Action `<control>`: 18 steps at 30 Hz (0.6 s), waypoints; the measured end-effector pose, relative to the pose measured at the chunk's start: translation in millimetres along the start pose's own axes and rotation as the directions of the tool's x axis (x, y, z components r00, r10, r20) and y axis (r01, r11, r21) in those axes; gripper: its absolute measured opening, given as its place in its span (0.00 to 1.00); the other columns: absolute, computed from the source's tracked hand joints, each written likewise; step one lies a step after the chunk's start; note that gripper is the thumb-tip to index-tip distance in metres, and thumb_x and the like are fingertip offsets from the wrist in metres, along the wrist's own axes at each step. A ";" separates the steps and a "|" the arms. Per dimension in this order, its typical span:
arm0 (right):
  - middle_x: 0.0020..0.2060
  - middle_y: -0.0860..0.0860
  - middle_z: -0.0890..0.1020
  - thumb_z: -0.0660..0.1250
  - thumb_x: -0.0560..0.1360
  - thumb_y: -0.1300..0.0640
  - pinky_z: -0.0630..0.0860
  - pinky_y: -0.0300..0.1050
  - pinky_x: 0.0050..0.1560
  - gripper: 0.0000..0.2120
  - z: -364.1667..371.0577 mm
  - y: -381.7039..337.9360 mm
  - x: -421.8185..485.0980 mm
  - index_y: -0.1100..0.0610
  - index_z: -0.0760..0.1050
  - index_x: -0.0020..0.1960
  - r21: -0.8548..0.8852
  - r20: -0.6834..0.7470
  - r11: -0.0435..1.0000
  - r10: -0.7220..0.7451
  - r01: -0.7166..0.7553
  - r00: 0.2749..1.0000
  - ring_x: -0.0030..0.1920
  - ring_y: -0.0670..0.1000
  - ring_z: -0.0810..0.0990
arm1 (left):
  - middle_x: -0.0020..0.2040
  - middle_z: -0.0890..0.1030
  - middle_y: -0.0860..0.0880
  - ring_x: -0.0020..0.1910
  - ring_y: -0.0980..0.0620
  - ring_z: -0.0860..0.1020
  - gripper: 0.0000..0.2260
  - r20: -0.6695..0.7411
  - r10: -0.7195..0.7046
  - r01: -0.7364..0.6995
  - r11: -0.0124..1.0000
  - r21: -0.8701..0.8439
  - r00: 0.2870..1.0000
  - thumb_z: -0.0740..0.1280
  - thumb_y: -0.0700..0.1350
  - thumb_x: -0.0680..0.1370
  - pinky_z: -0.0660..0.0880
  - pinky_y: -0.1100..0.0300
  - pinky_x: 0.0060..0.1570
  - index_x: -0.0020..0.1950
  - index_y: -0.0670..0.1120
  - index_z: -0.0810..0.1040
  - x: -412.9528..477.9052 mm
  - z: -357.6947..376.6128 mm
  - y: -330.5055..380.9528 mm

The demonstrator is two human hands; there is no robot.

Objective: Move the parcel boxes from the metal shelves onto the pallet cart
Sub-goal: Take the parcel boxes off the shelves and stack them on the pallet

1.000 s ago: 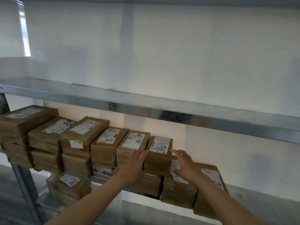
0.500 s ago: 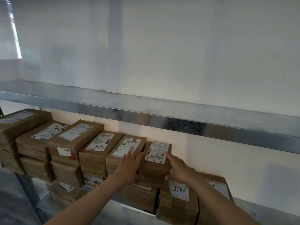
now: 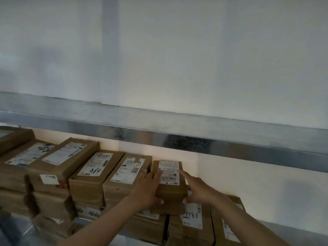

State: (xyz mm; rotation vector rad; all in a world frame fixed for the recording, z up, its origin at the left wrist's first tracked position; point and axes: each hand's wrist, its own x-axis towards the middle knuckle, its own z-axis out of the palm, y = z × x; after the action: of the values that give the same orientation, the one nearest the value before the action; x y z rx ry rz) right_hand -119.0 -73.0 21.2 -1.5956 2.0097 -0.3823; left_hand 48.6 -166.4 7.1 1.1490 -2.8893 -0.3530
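The left hand (image 3: 146, 189) and right hand (image 3: 198, 189) clamp the rightmost top parcel box (image 3: 169, 183) from either side, thumbs hooked under its near end, fingers laid along its flanks; the right forefinger stretches onto the shipping label (image 3: 169, 172). Gripping both sides likely lets the box slide out of its tight row without dragging the labelled box (image 3: 126, 174) touching the left hand. It sits on a lower box marked 7786 (image 3: 190, 222), just below the right hand, on the metal shelf (image 3: 292, 229). The upper shelf beam (image 3: 195, 137) hangs above both hands, so a forward pull seems wiser than a lift. The pallet cart is not in view.
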 end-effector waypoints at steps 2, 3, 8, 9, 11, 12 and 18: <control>0.73 0.52 0.63 0.72 0.69 0.61 0.67 0.48 0.69 0.50 0.3 0.9 3.3 0.48 0.38 0.75 -0.020 0.011 1.000 0.017 -0.017 1.000 0.70 0.53 0.66 | 0.77 0.52 0.44 0.76 0.41 0.47 0.44 0.015 0.008 -0.008 1.000 -0.019 1.000 0.70 0.54 0.72 0.49 0.46 0.75 0.76 0.51 0.43 1.8 -3.2 1.9; 0.73 0.52 0.63 0.72 0.69 0.60 0.66 0.48 0.69 0.51 0.9 0.9 5.5 0.48 0.38 0.75 -0.025 0.017 0.999 0.027 -0.026 0.999 0.70 0.53 0.66 | 0.77 0.52 0.44 0.76 0.42 0.49 0.44 0.020 0.017 -0.016 0.999 -0.028 1.000 0.70 0.54 0.72 0.51 0.48 0.74 0.76 0.51 0.43 2.4 -4.4 3.3; 0.73 0.52 0.62 0.74 0.67 0.57 0.66 0.50 0.69 0.52 7.8 -0.2 10.7 0.47 0.39 0.75 -0.024 0.007 0.996 0.088 -0.088 0.996 0.70 0.53 0.65 | 0.77 0.45 0.45 0.75 0.47 0.55 0.44 0.054 0.064 -0.049 0.970 -0.239 0.997 0.70 0.48 0.73 0.58 0.54 0.72 0.76 0.52 0.41 0.3 -4.2 0.4; 0.73 0.51 0.62 0.74 0.67 0.57 0.66 0.50 0.69 0.52 9.4 -0.9 10.6 0.47 0.39 0.75 -0.025 0.002 0.994 0.107 -0.107 0.994 0.70 0.53 0.65 | 0.77 0.45 0.46 0.75 0.47 0.54 0.45 0.054 0.071 -0.054 0.963 -0.263 0.996 0.71 0.48 0.72 0.58 0.54 0.72 0.76 0.52 0.41 0.6 -3.3 -2.1; 0.72 0.50 0.63 0.74 0.67 0.56 0.66 0.51 0.69 0.52 13.4 -2.1 10.4 0.44 0.39 0.74 -0.029 -0.020 0.989 0.142 -0.142 0.990 0.69 0.53 0.66 | 0.77 0.47 0.47 0.75 0.48 0.54 0.46 0.053 0.085 -0.064 0.947 -0.316 0.995 0.71 0.49 0.72 0.57 0.55 0.72 0.76 0.51 0.40 1.5 -2.9 -5.1; 0.72 0.50 0.63 0.74 0.67 0.57 0.66 0.52 0.69 0.51 15.2 -2.8 10.4 0.44 0.39 0.74 -0.030 -0.030 0.987 0.154 -0.155 0.988 0.69 0.53 0.66 | 0.77 0.48 0.47 0.75 0.48 0.55 0.46 0.056 0.092 -0.067 0.935 -0.349 0.994 0.71 0.49 0.71 0.58 0.55 0.72 0.76 0.51 0.40 1.8 -3.0 -5.4; 0.72 0.49 0.63 0.74 0.66 0.57 0.61 0.54 0.72 0.51 23.8 -11.0 0.1 0.43 0.42 0.74 0.009 -0.096 0.975 0.222 -0.222 0.970 0.71 0.53 0.63 | 0.76 0.50 0.46 0.75 0.47 0.54 0.47 0.087 0.141 -0.083 0.875 -0.477 0.986 0.72 0.50 0.70 0.55 0.55 0.73 0.76 0.48 0.40 1.8 2.8 -10.4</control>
State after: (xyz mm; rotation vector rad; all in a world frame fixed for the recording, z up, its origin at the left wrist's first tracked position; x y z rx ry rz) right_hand -96.6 -73.4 7.7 -1.3565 2.2344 -0.3780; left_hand 54.1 -174.4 2.1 0.8945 -2.7054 -1.0832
